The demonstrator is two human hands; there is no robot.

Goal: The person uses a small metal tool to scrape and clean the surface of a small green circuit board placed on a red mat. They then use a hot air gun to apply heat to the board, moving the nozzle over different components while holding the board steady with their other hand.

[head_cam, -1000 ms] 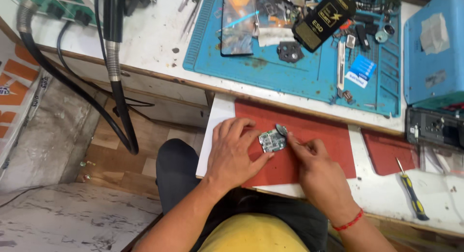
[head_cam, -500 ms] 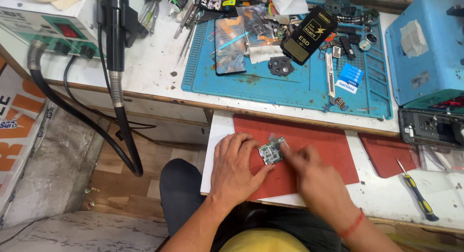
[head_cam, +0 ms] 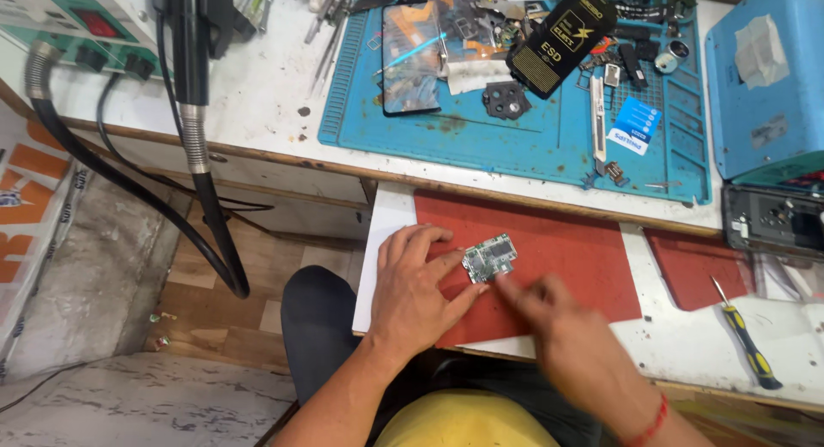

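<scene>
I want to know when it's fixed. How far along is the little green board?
Done: the circuit board lies bare on the red mat. In hand: the left hand steadies it while the blurred right hand works at its edge. Left: other parts sit on the blue mat, unassembled.

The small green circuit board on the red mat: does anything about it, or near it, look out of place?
The small green circuit board lies askew on the red mat, pinned by the left hand. The right hand is blurred. Loose parts clutter the blue work mat. Nothing looks spilled or broken.
</scene>
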